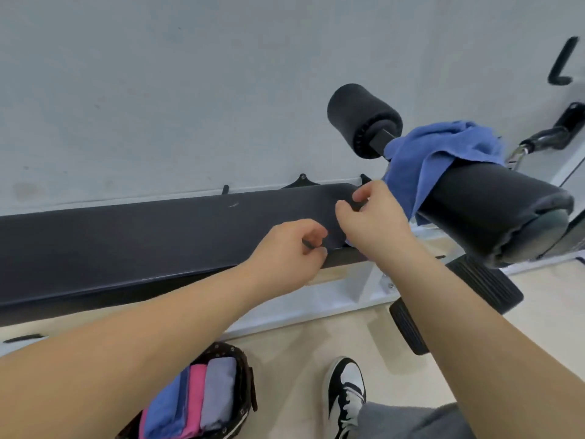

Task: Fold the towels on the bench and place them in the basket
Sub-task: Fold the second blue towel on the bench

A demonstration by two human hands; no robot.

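A dark towel (pixel 319 213) lies flat on the right end of the black bench (pixel 126 242) and blends with the pad. My left hand (pixel 285 245) pinches its near edge at the bench's front. My right hand (pixel 370 217) pinches its far right corner. A crumpled blue towel (pixel 443 150) hangs over the black foam roller (pixel 493 204) to the right. On the floor below sits the brown basket (pixel 247 381), holding folded blue (pixel 167 410), pink (pixel 194 397) and grey (pixel 218 391) towels side by side.
A second foam roller (pixel 361 118) sticks out behind the blue towel. The bench's white frame (pixel 316 299) and black wheels (pixel 408 327) stand by my shoe (pixel 346 391). A pale wall runs behind the bench. A cable handle (pixel 544 137) lies at far right.
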